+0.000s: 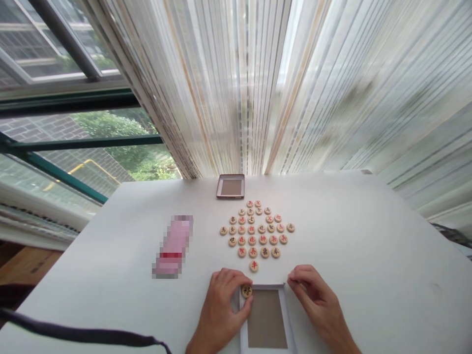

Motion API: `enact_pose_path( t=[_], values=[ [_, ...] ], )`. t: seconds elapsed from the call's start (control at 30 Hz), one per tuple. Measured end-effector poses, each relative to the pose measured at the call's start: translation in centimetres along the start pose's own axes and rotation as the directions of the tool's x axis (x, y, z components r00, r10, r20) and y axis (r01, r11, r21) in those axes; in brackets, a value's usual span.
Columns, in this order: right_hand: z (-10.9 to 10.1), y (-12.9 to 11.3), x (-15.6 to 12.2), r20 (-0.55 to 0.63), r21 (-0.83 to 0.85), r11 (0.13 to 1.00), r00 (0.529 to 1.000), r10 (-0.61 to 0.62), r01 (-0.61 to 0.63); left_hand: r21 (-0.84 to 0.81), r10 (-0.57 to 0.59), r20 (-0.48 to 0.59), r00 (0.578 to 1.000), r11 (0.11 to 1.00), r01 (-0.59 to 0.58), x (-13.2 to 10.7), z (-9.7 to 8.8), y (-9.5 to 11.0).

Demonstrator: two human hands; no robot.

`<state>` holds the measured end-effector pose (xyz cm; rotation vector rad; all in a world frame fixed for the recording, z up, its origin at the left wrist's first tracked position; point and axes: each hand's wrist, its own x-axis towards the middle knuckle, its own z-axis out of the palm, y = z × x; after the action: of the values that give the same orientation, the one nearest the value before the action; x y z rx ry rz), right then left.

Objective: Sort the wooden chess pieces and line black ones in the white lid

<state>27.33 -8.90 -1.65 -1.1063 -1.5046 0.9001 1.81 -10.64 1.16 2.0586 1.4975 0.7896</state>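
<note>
My left hand (220, 307) rests at the left edge of a shallow white box (288, 324) with a brown bottom, near the table's front. Its fingers pinch a round wooden chess piece (247, 291) with a black character, held at the box's top left corner. My right hand (317, 301) lies on the box's right edge, fingertips curled on its top right corner. Beyond the box, several round wooden pieces (257, 231) with red or black characters lie spread on the white table (368, 255).
A second small box (230, 186) with a dark rim stands at the back of the table, by the striped curtain (280, 83). A pink blurred oblong object (172, 246) lies to the left. A window (73, 123) is at the left; a black strap (84, 335) crosses the lower left.
</note>
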Motion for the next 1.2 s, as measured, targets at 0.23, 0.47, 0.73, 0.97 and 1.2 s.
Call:
enact_pose_path(
  t=[0.23,0.47,0.73,0.97,1.2],
  values=[
    [1.5,-2.9,-0.6,0.112,-0.028,1.000,0.994,0.009,-0.006,-0.006,0.027,-0.020,0.999,1.000,-0.027,0.0,0.3,-0.2],
    [3.5,-4.6,-1.7,0.219,-0.094,0.995,0.976,-0.008,0.029,-0.012,0.064,-0.028,0.998,0.998,-0.064,-0.2,0.4,-0.6],
    [4.8,-4.5,-2.0,0.244,-0.198,0.980,0.969,0.041,0.008,-0.037,0.046,-0.028,0.999,0.998,-0.047,-0.2,-0.1,0.1],
    [5.1,-4.5,-2.4,0.221,-0.287,0.956,0.967,0.127,-0.060,-0.047,0.014,-0.020,1.000,0.999,-0.015,-0.1,-0.1,0.3],
    [5.7,-5.0,-2.1,0.193,-0.370,0.924,0.964,0.181,-0.099,-0.024,0.012,-0.012,1.000,1.000,-0.012,0.0,-0.4,0.5]
  ],
)
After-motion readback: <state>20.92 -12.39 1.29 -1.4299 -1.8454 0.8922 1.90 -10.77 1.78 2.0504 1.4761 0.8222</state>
